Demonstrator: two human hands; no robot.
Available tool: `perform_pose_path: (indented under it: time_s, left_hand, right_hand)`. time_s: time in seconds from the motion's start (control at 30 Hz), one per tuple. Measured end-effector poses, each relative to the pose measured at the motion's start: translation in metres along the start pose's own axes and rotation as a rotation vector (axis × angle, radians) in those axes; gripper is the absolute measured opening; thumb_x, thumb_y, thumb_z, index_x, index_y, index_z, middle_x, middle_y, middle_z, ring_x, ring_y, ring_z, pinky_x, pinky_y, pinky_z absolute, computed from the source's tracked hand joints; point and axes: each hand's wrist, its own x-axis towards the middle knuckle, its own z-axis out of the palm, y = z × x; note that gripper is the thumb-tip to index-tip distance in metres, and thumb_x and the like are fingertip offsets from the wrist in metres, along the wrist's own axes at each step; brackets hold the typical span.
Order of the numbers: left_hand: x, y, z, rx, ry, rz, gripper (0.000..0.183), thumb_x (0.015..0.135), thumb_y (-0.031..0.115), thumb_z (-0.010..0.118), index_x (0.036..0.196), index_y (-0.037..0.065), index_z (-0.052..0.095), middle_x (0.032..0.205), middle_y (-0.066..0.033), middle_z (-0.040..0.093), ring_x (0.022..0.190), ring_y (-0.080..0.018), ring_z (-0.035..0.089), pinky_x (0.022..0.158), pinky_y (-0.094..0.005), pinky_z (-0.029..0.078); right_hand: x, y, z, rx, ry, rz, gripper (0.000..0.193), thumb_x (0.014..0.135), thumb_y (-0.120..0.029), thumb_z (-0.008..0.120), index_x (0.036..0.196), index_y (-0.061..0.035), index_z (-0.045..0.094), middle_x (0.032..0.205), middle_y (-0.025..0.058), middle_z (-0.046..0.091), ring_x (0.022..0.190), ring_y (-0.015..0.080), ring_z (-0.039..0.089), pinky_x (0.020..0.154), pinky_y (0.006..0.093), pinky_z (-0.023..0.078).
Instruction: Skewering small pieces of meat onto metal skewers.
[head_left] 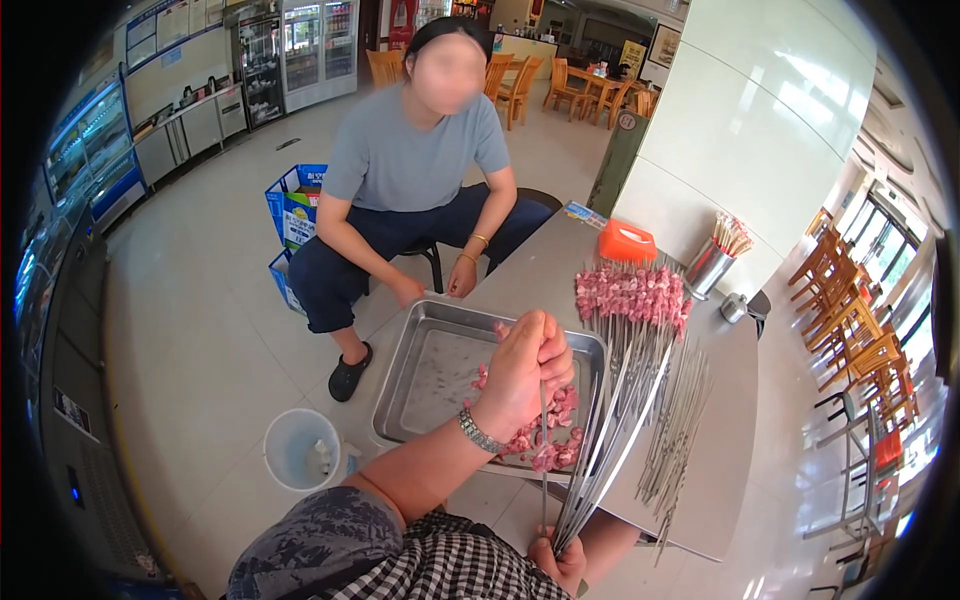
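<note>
My left hand [528,368], with a metal watch on its wrist, is closed over the tray's right part, gripping the upper part of a thin metal skewer [544,490]. Whether meat is inside its fingers is hidden. Low in the view, my right hand [560,566] is closed around the lower ends of a bundle of flat metal skewers [600,470], with the single skewer's lower end at its thumb. Below my left hand, chunks of raw pink meat [565,405] lie in the steel tray [385,400]; I cannot tell whether one is on the skewer.
Threaded meat skewers [632,297] are piled on the table [725,440], beside loose bare skewers [680,430]. Behind them stand an orange tissue box [627,241] and a metal cup of sticks [709,268]. A person [420,165] sits across the tray; a white bucket [300,450] stands on the floor.
</note>
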Motion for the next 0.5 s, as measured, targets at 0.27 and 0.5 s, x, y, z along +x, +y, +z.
perform_pose_path:
  time_s: [0.27,0.5]
  left_hand:
    - [-0.008,-0.011,0.004,0.012,0.033,-0.021,0.029,0.096,0.027,0.037,0.070,0.013,0.036,0.062,0.0044,0.030,0.051,-0.0074,0.025,0.049,-0.0227,0.024]
    - [-0.014,-0.016,0.009,0.060,0.029,-0.060,0.029,0.094,0.024,0.039,0.067,0.013,0.034,0.058,0.0048,0.027,0.049,-0.0063,0.023,0.045,-0.0219,0.023]
  right_hand:
    - [0.003,0.009,-0.004,-0.012,-0.014,-0.094,0.025,0.089,-0.003,0.052,0.113,-0.0017,0.054,0.069,-0.0038,0.050,0.058,0.0054,0.044,0.051,0.0209,0.035]
    - [0.008,0.024,-0.009,0.025,0.069,-0.136,0.018,0.085,0.004,0.051,0.102,0.0020,0.054,0.063,0.0039,0.055,0.052,0.0073,0.049,0.049,0.0200,0.038]
